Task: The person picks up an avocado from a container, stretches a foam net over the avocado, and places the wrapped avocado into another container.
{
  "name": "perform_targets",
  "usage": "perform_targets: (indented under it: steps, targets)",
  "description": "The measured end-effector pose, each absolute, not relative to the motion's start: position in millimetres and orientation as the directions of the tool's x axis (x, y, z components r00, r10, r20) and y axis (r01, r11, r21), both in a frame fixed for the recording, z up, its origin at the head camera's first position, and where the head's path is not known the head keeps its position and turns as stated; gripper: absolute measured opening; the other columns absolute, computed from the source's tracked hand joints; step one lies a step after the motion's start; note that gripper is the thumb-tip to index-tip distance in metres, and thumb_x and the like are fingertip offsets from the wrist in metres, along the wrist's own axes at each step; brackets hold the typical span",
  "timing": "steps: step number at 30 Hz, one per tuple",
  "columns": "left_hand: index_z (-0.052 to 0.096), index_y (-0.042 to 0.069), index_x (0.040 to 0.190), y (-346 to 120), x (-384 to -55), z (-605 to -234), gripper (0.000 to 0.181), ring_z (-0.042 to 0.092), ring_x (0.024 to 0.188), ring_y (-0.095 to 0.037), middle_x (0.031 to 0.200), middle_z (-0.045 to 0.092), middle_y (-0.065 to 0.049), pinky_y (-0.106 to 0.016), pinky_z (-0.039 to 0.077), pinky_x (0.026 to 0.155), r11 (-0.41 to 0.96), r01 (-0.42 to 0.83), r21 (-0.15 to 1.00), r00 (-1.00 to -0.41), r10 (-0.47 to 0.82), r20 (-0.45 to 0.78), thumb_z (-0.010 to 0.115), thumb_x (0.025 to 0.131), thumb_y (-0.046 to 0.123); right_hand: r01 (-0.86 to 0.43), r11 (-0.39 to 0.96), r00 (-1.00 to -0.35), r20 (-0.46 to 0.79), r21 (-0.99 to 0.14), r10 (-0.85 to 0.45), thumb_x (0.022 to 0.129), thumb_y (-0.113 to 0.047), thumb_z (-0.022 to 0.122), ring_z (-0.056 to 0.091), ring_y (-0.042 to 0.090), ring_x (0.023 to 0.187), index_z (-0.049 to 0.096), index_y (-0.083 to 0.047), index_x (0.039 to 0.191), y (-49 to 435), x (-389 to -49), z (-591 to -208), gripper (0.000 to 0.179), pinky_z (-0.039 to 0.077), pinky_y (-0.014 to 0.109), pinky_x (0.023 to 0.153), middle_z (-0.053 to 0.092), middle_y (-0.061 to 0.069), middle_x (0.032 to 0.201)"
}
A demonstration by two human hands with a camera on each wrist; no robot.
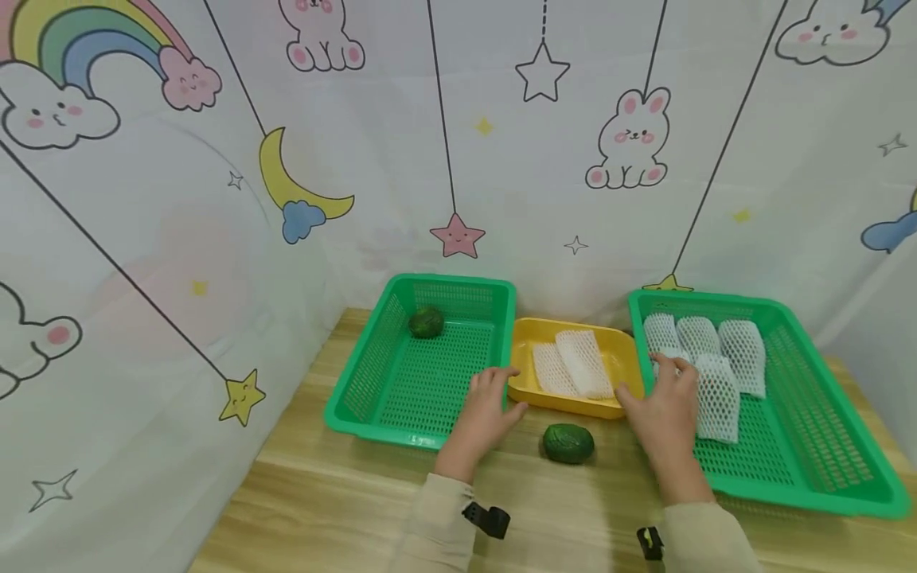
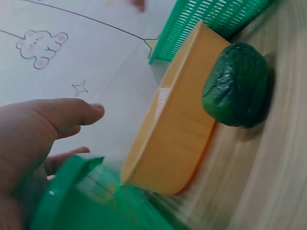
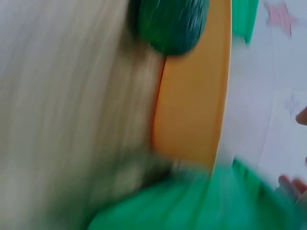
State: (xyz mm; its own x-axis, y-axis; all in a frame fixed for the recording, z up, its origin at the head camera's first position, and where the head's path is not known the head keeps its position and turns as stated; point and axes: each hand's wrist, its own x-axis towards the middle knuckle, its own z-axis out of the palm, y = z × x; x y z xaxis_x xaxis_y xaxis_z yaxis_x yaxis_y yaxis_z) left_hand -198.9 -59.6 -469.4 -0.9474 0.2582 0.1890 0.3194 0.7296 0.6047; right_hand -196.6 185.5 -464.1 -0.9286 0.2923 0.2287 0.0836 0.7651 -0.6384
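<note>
A dark green avocado (image 1: 568,443) lies on the wooden table between the two hands, and its wrinkled skin shows in the left wrist view. Over the right rim of the left green basket (image 1: 418,438) is my left hand (image 1: 483,414), thumb and fingers apart with nothing between them. My right hand (image 1: 666,410) hovers by the left edge of the right green basket (image 1: 824,500), its fingers loosely bent and holding nothing. Behind the avocado stands a yellow tray (image 1: 526,390) with white foam net sleeves (image 1: 583,362) in it.
Another avocado (image 1: 426,323) sits at the back of the left basket. Several net-covered pieces (image 1: 716,398) lie in the right basket, partly behind the right hand. A white printed cloth (image 1: 387,143) hangs behind the wooden table (image 1: 286,501).
</note>
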Motion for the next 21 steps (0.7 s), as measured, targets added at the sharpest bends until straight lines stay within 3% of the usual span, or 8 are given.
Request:
perform_targets:
  steps: [3, 6, 9, 12, 17, 19, 21]
  targets:
    - [0.047, 0.012, 0.131, -64, -202, -476, 0.049, 0.037, 0.116, -0.027, 0.127, 0.045, -0.01, -0.041, 0.042, 0.09, 0.705, 0.295, 0.645, -0.955, 0.239, 0.175, 0.065, 0.088, 0.024, -0.022, 0.784, -0.966, 0.214, -0.621, 0.143, 0.086, -0.023, 0.062, 0.038, 0.046, 0.112, 0.045, 0.002, 0.126, 163, -221, -470, 0.05, 0.038, 0.056, 0.088, 0.033, 0.03, 0.128]
    - [0.046, 0.011, 0.132, -65, -203, -479, 0.049, 0.037, 0.117, -0.026, 0.129, 0.044, -0.009, -0.041, 0.042, 0.091, 0.681, 0.289, 0.673, -0.957, 0.224, 0.184, 0.065, 0.088, 0.022, 0.047, 0.827, -0.998, 0.002, -0.56, 0.058, 0.092, -0.027, 0.055, 0.042, 0.045, 0.111, 0.043, 0.01, 0.127, 153, -243, -480, 0.052, 0.037, 0.054, 0.091, 0.038, 0.033, 0.126]
    - [0.045, 0.011, 0.133, -65, -203, -479, 0.049, 0.036, 0.117, -0.025, 0.13, 0.043, -0.008, -0.041, 0.041, 0.093, 0.669, 0.288, 0.685, -0.956, 0.237, 0.171, 0.064, 0.089, 0.023, 0.156, 0.882, -0.977, -0.204, -0.446, 0.07, 0.096, -0.029, 0.047, 0.053, 0.039, 0.093, 0.052, 0.014, 0.11, 153, -257, -489, 0.045, 0.044, 0.048, 0.082, 0.053, 0.03, 0.105]
    - [0.046, 0.011, 0.133, -62, -203, -479, 0.048, 0.035, 0.118, -0.025, 0.131, 0.042, -0.008, -0.04, 0.041, 0.093, 0.67, 0.289, 0.684, -0.954, 0.257, 0.151, 0.062, 0.09, 0.026, 0.195, 0.907, -0.958, -0.272, -0.374, 0.094, 0.098, -0.024, 0.041, 0.054, 0.03, 0.07, 0.059, 0.01, 0.086, 160, -262, -493, 0.04, 0.046, 0.043, 0.065, 0.057, 0.021, 0.08]
    - [0.048, 0.012, 0.131, -60, -203, -479, 0.045, 0.035, 0.116, -0.025, 0.129, 0.043, -0.007, -0.04, 0.042, 0.091, 0.674, 0.302, 0.674, -0.951, 0.258, 0.168, 0.062, 0.09, 0.025, 0.127, 0.935, -0.989, -0.114, -0.331, 0.094, 0.096, -0.016, 0.041, 0.055, 0.03, 0.061, 0.061, 0.006, 0.075, 167, -264, -483, 0.037, 0.046, 0.043, 0.056, 0.058, 0.017, 0.069]
    - [0.049, 0.011, 0.129, -61, -203, -478, 0.044, 0.036, 0.116, -0.025, 0.127, 0.044, -0.007, -0.04, 0.042, 0.09, 0.672, 0.31, 0.673, -0.95, 0.251, 0.186, 0.062, 0.09, 0.025, 0.107, 0.914, -0.994, -0.024, -0.391, 0.106, 0.096, -0.017, 0.041, 0.055, 0.032, 0.065, 0.062, 0.005, 0.077, 164, -261, -472, 0.036, 0.046, 0.044, 0.06, 0.059, 0.018, 0.072]
    - [0.052, 0.012, 0.127, -62, -202, -477, 0.041, 0.036, 0.115, -0.026, 0.126, 0.045, -0.007, -0.042, 0.041, 0.091, 0.666, 0.322, 0.673, -0.946, 0.244, 0.212, 0.061, 0.091, 0.026, 0.076, 0.85, -0.989, 0.065, -0.521, 0.129, 0.097, -0.02, 0.042, 0.056, 0.033, 0.072, 0.064, 0.005, 0.086, 157, -254, -458, 0.035, 0.045, 0.044, 0.066, 0.061, 0.02, 0.08]
